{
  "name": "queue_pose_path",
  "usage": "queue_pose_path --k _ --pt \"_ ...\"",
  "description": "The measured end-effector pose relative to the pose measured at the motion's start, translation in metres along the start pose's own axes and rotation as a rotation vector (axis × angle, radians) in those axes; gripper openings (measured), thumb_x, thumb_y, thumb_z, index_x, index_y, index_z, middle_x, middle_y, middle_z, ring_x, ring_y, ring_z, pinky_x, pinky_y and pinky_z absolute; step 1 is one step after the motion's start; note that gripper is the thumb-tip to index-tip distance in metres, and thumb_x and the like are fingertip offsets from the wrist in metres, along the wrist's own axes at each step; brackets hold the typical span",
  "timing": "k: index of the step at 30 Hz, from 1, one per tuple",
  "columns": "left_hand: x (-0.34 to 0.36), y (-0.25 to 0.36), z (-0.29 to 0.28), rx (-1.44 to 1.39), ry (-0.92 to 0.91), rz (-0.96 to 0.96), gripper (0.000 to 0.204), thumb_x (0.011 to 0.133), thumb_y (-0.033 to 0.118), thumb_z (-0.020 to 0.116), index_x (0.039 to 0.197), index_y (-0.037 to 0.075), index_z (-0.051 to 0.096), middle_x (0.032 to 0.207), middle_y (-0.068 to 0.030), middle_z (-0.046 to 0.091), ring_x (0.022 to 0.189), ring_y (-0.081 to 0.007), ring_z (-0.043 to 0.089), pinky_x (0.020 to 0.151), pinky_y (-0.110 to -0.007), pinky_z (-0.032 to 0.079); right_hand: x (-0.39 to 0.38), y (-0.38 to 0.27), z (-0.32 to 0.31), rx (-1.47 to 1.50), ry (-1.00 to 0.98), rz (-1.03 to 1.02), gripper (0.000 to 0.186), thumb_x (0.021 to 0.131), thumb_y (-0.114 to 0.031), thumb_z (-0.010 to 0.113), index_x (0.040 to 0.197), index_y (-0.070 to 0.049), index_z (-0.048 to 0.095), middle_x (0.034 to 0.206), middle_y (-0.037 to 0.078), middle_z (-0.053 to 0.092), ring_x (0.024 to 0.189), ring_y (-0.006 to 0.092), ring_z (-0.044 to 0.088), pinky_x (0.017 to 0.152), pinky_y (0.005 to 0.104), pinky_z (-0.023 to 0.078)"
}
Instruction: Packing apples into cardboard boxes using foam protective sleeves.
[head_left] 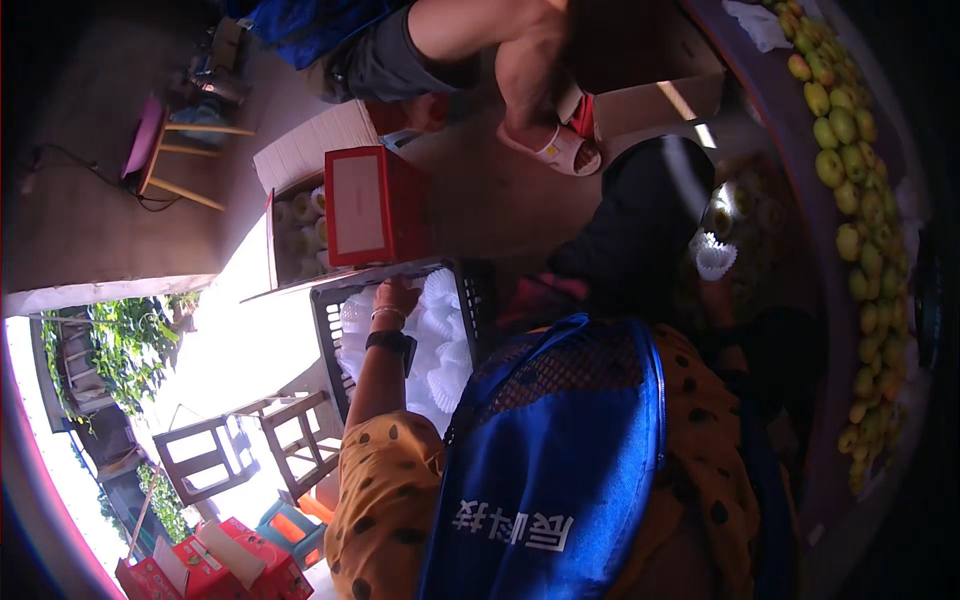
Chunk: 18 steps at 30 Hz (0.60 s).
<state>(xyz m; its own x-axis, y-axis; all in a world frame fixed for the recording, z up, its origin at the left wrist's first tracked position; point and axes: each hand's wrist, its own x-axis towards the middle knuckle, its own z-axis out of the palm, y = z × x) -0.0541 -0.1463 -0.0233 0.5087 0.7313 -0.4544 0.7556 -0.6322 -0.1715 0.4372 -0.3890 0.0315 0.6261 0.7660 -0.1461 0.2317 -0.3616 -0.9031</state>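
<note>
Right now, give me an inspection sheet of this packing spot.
Surface: long table, in shadow.
Job's things: dark crate of white foam nets; yellow-green fruit in rows along the table.
Clutter: red box; open carton; loose foam net.
Grippers: left hand on the nets, grip unclear; right hand not seen.
Cables: thin cable on the floor.
Surroundings: another person's sandalled foot; wooden chairs.

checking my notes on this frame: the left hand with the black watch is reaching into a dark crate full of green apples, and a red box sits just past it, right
Not quite. In the head view the left hand, with the black watch on its wrist, reaches into the dark crate, but the crate holds white foam fruit nets, not green apples. The red box does sit just past it. Yellow-green fruit lies along the tray at the right instead.
</note>
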Motion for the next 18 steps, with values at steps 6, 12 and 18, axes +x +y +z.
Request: queue_pose_path --k 6,12,18 --pt "0.013 0.058 0.017 -0.550 0.014 -0.282 0.062 0.057 0.026 0.071 0.112 0.012 0.047 0.113 -0.0117 0.050 0.107 -0.0302 0.044 0.090 -0.036 0.038 -0.003 -0.001 -0.001 -0.051 -0.106 0.044 0.033 0.076 -0.013 0.058 0.107 -0.003 0.050 0.103 0.007 0.054 0.095 0.0178 0.050 0.083 0.0310 0.039" --pt "-0.004 0.042 -0.016 -0.776 0.113 -0.350 0.027 0.056 0.017 0.059 0.082 0.006 0.061 0.087 -0.0169 0.059 0.087 -0.0318 0.056 0.075 -0.037 0.046 -0.007 -0.007 -0.014 -0.085 -0.203 0.092 0.035 0.077 -0.014 0.058 0.108 -0.003 0.048 0.104 0.009 0.053 0.097 0.0193 0.049 0.084 0.0323 0.038" --pt "-0.032 0.005 -0.099 -0.475 0.014 -0.117 0.035 0.057 0.015 0.058 0.090 0.003 0.058 0.092 -0.0197 0.057 0.089 -0.0344 0.054 0.076 -0.039 0.045 -0.001 0.006 -0.014 -0.082 -0.057 0.147 0.036 0.078 -0.016 0.057 0.109 -0.003 0.047 0.106 0.010 0.052 0.099 0.0208 0.049 0.086 0.0335 0.038"
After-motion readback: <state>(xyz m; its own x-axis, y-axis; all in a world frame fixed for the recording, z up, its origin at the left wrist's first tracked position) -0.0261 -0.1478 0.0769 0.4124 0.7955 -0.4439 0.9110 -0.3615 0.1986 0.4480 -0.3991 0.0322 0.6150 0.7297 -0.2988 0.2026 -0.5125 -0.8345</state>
